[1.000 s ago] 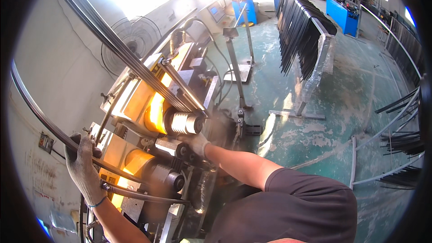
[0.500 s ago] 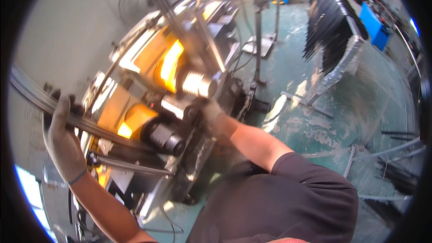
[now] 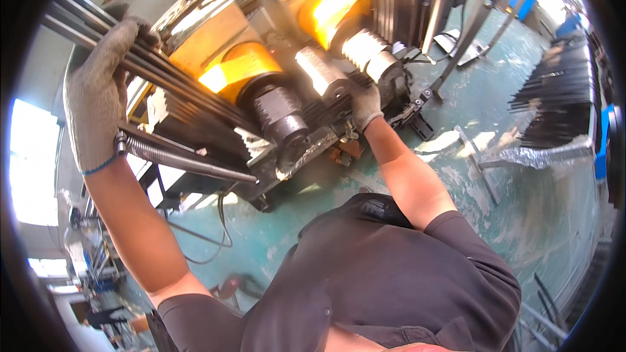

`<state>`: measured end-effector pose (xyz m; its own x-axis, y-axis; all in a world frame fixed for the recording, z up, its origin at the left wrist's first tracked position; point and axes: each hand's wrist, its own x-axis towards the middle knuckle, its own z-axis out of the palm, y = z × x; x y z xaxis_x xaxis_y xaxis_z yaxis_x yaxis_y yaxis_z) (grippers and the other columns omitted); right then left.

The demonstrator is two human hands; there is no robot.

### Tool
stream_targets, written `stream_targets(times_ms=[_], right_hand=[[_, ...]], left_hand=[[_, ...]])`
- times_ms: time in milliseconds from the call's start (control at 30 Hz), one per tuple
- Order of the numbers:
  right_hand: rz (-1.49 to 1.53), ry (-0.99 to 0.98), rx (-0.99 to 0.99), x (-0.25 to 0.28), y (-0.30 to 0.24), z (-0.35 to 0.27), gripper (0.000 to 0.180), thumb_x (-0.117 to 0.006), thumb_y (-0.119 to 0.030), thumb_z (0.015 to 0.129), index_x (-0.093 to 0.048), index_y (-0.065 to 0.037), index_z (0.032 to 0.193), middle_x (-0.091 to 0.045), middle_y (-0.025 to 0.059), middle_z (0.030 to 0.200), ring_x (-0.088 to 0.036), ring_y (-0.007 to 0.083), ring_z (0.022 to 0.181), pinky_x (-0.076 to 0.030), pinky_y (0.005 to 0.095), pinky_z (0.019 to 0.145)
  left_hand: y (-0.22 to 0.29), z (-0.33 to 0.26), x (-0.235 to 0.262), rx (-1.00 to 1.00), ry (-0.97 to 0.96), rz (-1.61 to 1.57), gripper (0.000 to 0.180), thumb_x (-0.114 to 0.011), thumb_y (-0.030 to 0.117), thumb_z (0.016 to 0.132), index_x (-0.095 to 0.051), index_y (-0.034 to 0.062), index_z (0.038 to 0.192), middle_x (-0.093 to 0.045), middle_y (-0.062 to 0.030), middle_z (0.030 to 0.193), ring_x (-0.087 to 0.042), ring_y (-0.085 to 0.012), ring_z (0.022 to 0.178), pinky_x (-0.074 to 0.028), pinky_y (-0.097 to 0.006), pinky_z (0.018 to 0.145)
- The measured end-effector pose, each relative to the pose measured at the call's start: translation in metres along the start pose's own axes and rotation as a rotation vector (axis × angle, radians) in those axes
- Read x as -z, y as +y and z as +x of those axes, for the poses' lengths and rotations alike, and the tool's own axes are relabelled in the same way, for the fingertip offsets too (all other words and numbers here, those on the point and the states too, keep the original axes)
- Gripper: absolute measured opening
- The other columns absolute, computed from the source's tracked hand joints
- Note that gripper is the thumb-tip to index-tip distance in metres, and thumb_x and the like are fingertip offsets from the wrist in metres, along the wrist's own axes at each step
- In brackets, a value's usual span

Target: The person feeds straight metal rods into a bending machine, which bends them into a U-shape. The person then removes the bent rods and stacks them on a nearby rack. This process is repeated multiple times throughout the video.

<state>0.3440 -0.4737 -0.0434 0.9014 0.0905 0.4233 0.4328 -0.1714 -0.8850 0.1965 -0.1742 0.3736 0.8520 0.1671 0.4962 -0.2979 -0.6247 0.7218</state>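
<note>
My left hand [image 3: 104,94], in a grey knit glove, is raised at the upper left with its fingers wrapped round several long, thin metal bars [image 3: 189,90]. From there the bars slope down to the right, toward a dark cylindrical roller [image 3: 277,107] on a machine with orange parts. My right hand [image 3: 366,105], gloved too, is closed at the machine's front, beside a shiny metal block [image 3: 319,72] and below a second, bright threaded roller [image 3: 368,52]. Its fingertips are hidden in dark parts, so what they grip cannot be made out.
A coil spring on a rod [image 3: 189,160] juts out below my left hand. Upright dark bars [image 3: 398,3] stand behind the machine. On the right, a rack of black strips [image 3: 554,91] stands on the worn green floor [image 3: 469,182]. A cable [image 3: 225,225] loops down at the lower left.
The view has turned, and the machine now sits higher and farther right in it. My right hand shows farther right and higher. My left hand keeps its hold on the bars.
</note>
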Motion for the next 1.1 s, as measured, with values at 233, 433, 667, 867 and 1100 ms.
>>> stream_targets(times_ms=[233, 433, 667, 867, 1100], right_hand=[[0.399, 0.093, -0.312, 0.007, -0.012, 0.001, 0.018, -0.058, -0.004, 0.091, -0.075, 0.002, 0.09, -0.074, 0.0059, 0.083, -0.069, 0.0145, 0.074, -0.054, 0.0267, 0.067], [0.33, -0.157, -0.372, 0.002, -0.008, -0.009, 0.026, -0.054, -0.012, 0.103, -0.074, -0.002, 0.117, -0.076, 0.0071, 0.108, -0.072, 0.013, 0.091, -0.06, 0.0298, 0.08], [0.605, 0.006, -0.466, 0.01, -0.056, -0.002, 0.023, -0.053, -0.003, 0.089, -0.074, 0.002, 0.08, -0.075, 0.0057, 0.084, -0.069, 0.0145, 0.077, -0.055, 0.028, 0.075], [0.572, 0.027, -0.444, 0.009, -0.065, 0.0, 0.022, -0.054, -0.004, 0.088, -0.076, 0.001, 0.084, -0.075, 0.0035, 0.087, -0.068, 0.0139, 0.08, -0.054, 0.0288, 0.074], [-0.19, -0.195, 0.088, 0.02, -0.012, 0.007, 0.018, -0.061, -0.006, 0.091, -0.078, -0.006, 0.095, -0.075, 0.0027, 0.102, -0.069, 0.0141, 0.095, -0.056, 0.0322, 0.086]], left_hand=[[-0.001, 0.006, 0.0, 0.015, -0.016, -0.087, 0.026, -0.071, 0.023, 0.101, -0.079, 0.0014, 0.113, -0.079, -0.0138, 0.107, -0.078, -0.0215, 0.101, -0.059, -0.028, 0.096], [0.032, -0.021, -0.001, -0.003, -0.043, 0.22, 0.025, -0.067, 0.026, 0.103, -0.077, 0.0032, 0.108, -0.078, -0.0107, 0.097, -0.077, -0.0212, 0.093, -0.058, -0.033, 0.097], [0.059, -0.031, -0.078, 0.023, 0.3, 0.087, 0.034, -0.065, 0.012, 0.098, -0.061, -0.002, 0.129, -0.07, -0.0106, 0.101, -0.07, -0.0193, 0.094, -0.057, -0.033, 0.089], [0.062, -0.032, -0.077, 0.016, 0.284, 0.108, 0.037, -0.064, 0.008, 0.096, -0.057, -0.0024, 0.131, -0.069, -0.0102, 0.101, -0.068, -0.0189, 0.098, -0.056, -0.032, 0.09], [0.098, -0.033, -0.047, 0.208, -0.071, 0.235, 0.037, -0.066, 0.016, 0.098, -0.061, -0.0032, 0.129, -0.069, -0.0083, 0.096, -0.07, -0.0196, 0.089, -0.054, -0.036, 0.1]])
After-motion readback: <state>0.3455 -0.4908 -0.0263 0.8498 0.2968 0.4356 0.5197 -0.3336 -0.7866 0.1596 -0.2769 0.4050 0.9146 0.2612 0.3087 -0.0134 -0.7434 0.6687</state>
